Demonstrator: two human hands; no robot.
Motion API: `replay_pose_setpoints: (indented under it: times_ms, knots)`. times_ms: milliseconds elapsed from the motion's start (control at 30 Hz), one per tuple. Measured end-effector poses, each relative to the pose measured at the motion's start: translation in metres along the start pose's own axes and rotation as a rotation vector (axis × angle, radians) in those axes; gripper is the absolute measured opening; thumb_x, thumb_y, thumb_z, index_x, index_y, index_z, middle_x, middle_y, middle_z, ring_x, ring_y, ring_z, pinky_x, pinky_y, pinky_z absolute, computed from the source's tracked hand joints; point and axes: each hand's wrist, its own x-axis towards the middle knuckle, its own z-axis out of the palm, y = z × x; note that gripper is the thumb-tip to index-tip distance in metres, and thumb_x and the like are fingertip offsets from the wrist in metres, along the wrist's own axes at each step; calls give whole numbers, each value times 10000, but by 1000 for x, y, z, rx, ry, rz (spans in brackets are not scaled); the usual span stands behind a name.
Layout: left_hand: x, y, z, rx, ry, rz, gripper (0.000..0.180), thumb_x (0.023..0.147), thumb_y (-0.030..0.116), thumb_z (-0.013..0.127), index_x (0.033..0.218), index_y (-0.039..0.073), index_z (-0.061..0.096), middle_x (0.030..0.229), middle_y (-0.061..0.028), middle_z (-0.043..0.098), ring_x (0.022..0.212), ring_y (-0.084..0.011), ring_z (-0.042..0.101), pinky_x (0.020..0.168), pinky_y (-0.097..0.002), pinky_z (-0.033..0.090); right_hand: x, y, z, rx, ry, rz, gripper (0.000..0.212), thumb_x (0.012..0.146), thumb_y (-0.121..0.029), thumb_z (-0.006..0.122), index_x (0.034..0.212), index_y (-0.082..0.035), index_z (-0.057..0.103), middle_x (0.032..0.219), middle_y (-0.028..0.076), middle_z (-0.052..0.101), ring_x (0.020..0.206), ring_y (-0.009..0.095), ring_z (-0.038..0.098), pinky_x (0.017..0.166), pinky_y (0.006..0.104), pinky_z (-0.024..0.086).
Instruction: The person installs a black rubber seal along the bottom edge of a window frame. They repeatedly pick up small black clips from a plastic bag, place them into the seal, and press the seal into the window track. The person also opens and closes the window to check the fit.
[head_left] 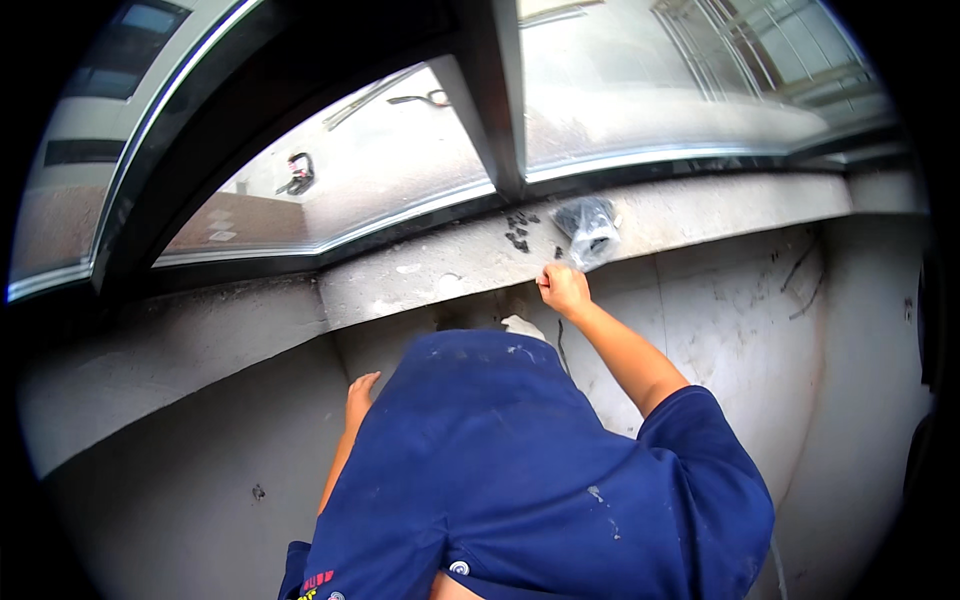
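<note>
From where I stand, good handling at this sill (690, 212) would mean leaving the small black pieces (517, 236) grouped back from the front edge, lifting them singly with the fingertips, and having the clear plastic bag (588, 228), just right of them with dark contents, lie well onto the ledge, since its near end sits by the drop. As for pose, the left hand (360, 390) hangs low beside the shirt (500, 440), apart from the sill, its fingers seemingly together and holding nothing I can see. The right arm reaches up and forward, bent at the elbow; the right hand (565, 289) is at the edge, fingers curled in, whether pinching a piece I cannot tell.
</note>
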Motion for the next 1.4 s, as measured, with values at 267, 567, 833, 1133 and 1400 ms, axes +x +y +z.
replay_pose_setpoints:
  times_ms: [267, 567, 833, 1133, 1400]
  knots:
    - [-28, 49, -24, -153, -75, -159, 569, 845, 286, 733, 1358, 90, 582, 1315, -152, 593, 1263, -335, 538, 1040, -391, 444, 53, 33, 90, 39, 16, 804, 358, 883, -215, 631, 1127, -20, 457, 939, 195, 708, 907, 382, 702, 786, 496, 546]
    - [-22, 54, -44, -44, -124, -194, 547, 885, 309, 696, 1374, 104, 563, 1320, -138, 583, 1236, -340, 547, 1024, -408, 459, 71, 52, 95, -66, -14, 673, 272, 786, -148, 648, 972, 46, 600, 966, 229, 725, 911, 411, 701, 838, 492, 547]
    - [-4, 44, -60, 26, -134, -136, 535, 887, 328, 709, 1350, 94, 579, 1288, -135, 600, 1200, -340, 566, 987, -418, 479, 77, 83, 114, 78, 52, 619, 231, 774, -106, 666, 952, -7, 557, 994, 127, 753, 911, 342, 720, 835, 451, 549]
    - [127, 60, -140, -204, 232, 36, 218, 897, 137, 629, 1073, 20, 682, 1003, -117, 694, 893, -198, 662, 822, -328, 524, 71, 31, 79, -3, 36, 586, 185, 871, -153, 655, 1001, -38, 591, 942, 212, 713, 945, 429, 675, 820, 519, 517]
    - [243, 93, -202, -175, 481, -49, 225, 779, 208, 634, 902, 66, 757, 907, -163, 730, 938, -301, 699, 868, -380, 535, 27, -24, 28, 94, -29, 438, 203, 864, -222, 714, 842, -29, 656, 780, 187, 694, 753, 346, 692, 698, 446, 513]
